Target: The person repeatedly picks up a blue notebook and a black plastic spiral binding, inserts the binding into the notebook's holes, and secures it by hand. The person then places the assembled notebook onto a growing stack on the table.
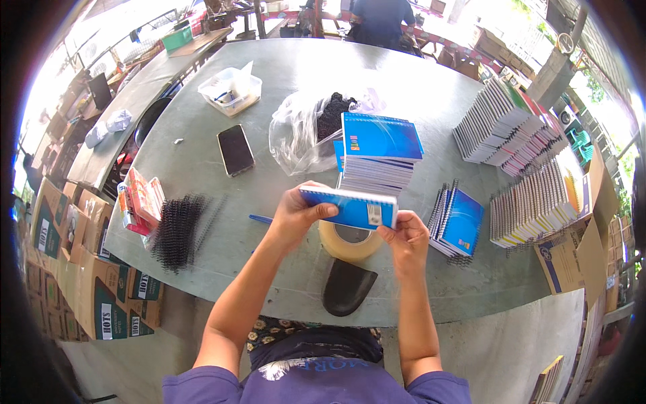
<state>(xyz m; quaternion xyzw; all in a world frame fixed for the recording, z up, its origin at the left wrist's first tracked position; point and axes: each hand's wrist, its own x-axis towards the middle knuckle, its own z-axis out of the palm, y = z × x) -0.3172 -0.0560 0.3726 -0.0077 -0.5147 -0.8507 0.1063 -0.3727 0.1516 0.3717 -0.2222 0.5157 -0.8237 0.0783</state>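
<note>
Between my hands I hold up a blue-covered notebook (350,210) with a row of punched holes along its upper edge. My left hand (301,214) grips its left end, thumb on the cover. At the lower right corner, my right hand (406,237) pinches it. Just beyond stands a stack of blue notebooks (380,145). A roll of tape (350,248) lies partly hidden under the held notebook, and a black rounded flat piece (348,288) is nearer me. Black spiral binding coils (178,232) lie in a bunch at the left.
Right of my hands are spiral-bound blue notebooks (459,222), with taller notebook stacks (531,209) beyond. A phone (235,150), a plastic tub (231,94) and a clear plastic bag (294,135) with black coils sit farther back. Cardboard boxes (108,289) stand at the lower left. A person (382,20) is across the table.
</note>
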